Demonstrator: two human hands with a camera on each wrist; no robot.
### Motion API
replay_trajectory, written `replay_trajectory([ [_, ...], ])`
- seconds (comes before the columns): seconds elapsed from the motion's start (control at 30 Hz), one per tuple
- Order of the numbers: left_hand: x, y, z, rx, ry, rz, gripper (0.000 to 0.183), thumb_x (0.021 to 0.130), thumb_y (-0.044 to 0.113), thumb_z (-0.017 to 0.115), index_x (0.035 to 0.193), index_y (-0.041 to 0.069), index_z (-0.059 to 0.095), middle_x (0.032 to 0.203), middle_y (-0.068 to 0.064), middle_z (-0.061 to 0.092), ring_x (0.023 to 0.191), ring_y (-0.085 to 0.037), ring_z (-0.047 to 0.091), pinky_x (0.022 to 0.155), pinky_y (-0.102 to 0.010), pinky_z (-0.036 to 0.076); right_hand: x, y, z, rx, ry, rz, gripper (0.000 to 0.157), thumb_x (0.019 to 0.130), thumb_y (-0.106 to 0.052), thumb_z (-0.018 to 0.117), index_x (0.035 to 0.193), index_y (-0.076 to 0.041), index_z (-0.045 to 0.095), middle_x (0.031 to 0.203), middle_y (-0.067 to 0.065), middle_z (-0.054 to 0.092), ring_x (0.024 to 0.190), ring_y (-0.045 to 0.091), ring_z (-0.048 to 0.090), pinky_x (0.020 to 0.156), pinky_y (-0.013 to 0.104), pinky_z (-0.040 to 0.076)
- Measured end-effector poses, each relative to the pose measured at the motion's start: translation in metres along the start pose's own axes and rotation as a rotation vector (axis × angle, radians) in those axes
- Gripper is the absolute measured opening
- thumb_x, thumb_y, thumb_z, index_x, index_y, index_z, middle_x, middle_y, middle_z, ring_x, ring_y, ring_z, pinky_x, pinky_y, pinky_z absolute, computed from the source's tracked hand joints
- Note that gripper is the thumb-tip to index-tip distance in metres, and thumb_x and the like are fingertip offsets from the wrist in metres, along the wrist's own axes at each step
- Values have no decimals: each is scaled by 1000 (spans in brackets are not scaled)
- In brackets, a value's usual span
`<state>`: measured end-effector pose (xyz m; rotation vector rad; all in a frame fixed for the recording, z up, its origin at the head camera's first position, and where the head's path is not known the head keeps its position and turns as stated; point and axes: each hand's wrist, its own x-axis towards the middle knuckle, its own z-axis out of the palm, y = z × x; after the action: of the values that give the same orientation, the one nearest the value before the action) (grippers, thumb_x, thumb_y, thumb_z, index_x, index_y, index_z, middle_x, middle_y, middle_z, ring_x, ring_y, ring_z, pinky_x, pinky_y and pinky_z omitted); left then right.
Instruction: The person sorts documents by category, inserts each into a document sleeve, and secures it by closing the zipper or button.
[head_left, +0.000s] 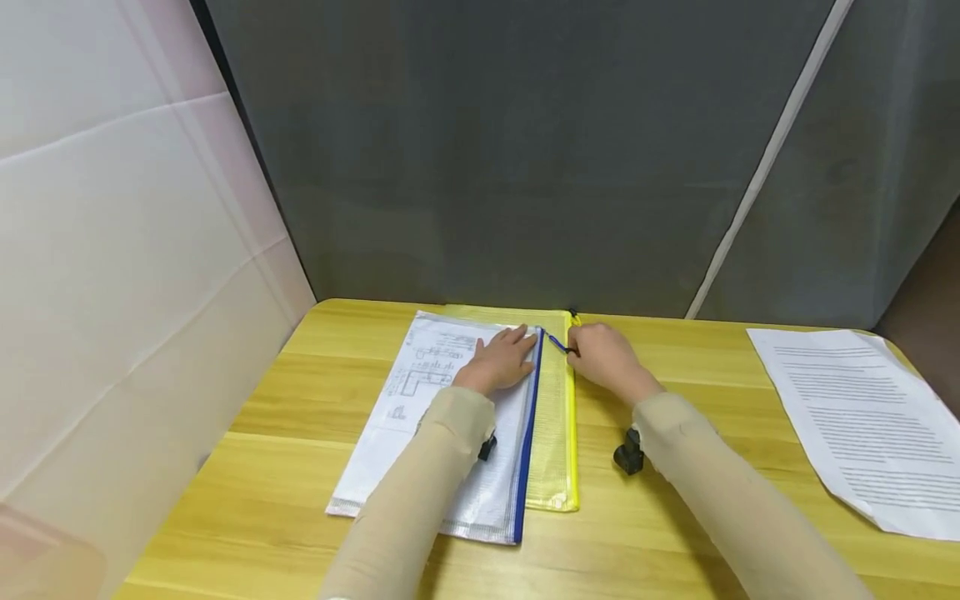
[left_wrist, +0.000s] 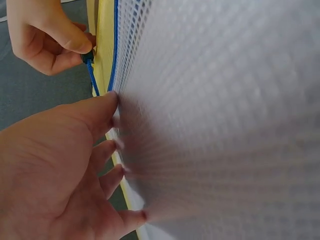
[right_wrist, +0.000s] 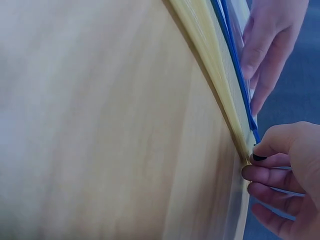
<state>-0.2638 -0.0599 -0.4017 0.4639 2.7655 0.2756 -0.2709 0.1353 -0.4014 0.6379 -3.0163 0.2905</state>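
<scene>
A mesh zip document pouch (head_left: 405, 417) with a blue zip edge and printed drawings inside lies on the table. It overlaps a yellow mesh zip pouch (head_left: 553, 442). My left hand (head_left: 501, 360) presses on the top part of the blue-edged pouch, its fingers spread. Between thumb and fingers, my right hand (head_left: 603, 354) pinches the black end of a blue zip pull cord (head_left: 557, 342), just right of the pouch's upper corner. In the left wrist view the cord (left_wrist: 92, 76) runs taut from that black end down to the blue edge.
Printed sheets of paper (head_left: 862, 417) lie at the right of the wooden table (head_left: 285, 467). A dark grey partition (head_left: 487, 167) rises behind the table, and a white panel (head_left: 135, 250) stands along the left side.
</scene>
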Motion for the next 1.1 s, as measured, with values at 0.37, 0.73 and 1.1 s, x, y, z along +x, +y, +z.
replay_trajectory([
  [0.37,3,0,-5,99,-41,-18,59,106,43,40,160,34,17,169,14,6,157,-22,9,119,-69,16,-3,-6,1,-25,1,-42,10,91,-14,65,83,-9,62,76,5,62,68,20,54,64,35,46],
  [0.73,-8,-10,2,72,-57,-49,61,104,56,34,158,47,7,167,22,-4,158,-26,-5,109,-83,5,-13,-19,3,-67,-24,-108,12,91,-15,68,81,-10,61,76,4,60,72,20,53,67,36,47],
  [1.1,-5,-12,2,66,-59,-43,60,104,57,33,157,47,7,167,21,-4,157,-26,-5,109,-83,4,-25,-27,2,-71,-47,-172,13,88,-13,71,78,-11,62,76,3,61,73,20,54,70,37,49],
])
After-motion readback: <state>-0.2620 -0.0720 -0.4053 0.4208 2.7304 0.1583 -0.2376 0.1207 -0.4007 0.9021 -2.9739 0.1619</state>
